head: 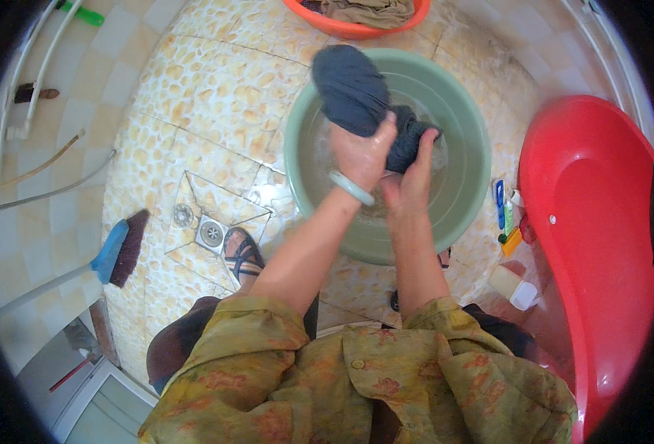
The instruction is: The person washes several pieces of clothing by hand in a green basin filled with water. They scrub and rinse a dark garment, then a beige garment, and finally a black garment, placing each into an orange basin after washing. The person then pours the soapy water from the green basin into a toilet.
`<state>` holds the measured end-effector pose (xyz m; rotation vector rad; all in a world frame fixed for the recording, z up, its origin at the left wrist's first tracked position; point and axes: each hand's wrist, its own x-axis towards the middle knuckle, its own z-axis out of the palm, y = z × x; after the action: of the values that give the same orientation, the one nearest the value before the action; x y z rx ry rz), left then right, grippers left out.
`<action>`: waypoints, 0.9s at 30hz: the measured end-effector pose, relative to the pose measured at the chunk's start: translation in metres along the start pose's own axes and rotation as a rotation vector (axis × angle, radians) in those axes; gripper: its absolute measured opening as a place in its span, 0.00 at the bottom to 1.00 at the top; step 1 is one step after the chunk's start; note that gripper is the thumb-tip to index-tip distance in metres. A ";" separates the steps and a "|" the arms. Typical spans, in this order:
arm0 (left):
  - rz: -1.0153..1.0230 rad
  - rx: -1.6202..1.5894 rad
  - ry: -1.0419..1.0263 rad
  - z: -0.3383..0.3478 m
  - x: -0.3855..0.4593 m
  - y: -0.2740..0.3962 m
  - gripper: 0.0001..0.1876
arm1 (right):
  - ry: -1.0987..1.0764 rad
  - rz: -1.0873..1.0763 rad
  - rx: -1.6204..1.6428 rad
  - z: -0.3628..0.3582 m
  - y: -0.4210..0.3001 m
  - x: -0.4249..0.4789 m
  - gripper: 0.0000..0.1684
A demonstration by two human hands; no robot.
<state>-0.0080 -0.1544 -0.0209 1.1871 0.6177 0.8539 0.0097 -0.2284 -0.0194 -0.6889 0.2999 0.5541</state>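
A dark wet cloth (352,89), bunched up, is held in both of my hands above a green plastic basin (475,150). My left hand (363,152), with a pale bangle (351,187) at the wrist, grips the cloth near its middle. The cloth's rounded end sticks out beyond that hand toward the basin's far left rim. On the right side, my right hand (413,175) holds the other bunched part, thumb up along it. Cloudy, slightly foamy water (327,150) lies in the basin below. Some fingers are hidden behind the cloth.
An orange basin (355,29) with brown fabric (368,11) stands beyond. At right are a red plastic tub (599,222), a blue-handled brush (499,202) and a lidded container (513,286). To the left are a floor drain (212,233) and a broom (117,250).
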 end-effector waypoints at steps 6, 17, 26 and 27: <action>0.172 0.095 -0.468 0.017 -0.040 0.019 0.33 | -0.067 -0.292 -0.451 -0.003 -0.052 -0.001 0.21; 0.587 0.298 -0.714 0.002 -0.036 0.029 0.25 | -0.343 0.513 -0.771 -0.014 -0.102 0.055 0.14; 0.479 0.286 -0.923 -0.022 -0.024 0.019 0.24 | -0.358 0.637 -0.470 0.010 -0.066 0.020 0.25; 0.453 0.264 -0.959 -0.024 -0.021 0.029 0.25 | -0.378 0.687 -0.387 0.017 -0.067 0.009 0.27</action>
<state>-0.0459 -0.1555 0.0002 1.8217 -0.3496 0.4702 0.0563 -0.2563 0.0236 -0.8323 0.0621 1.4054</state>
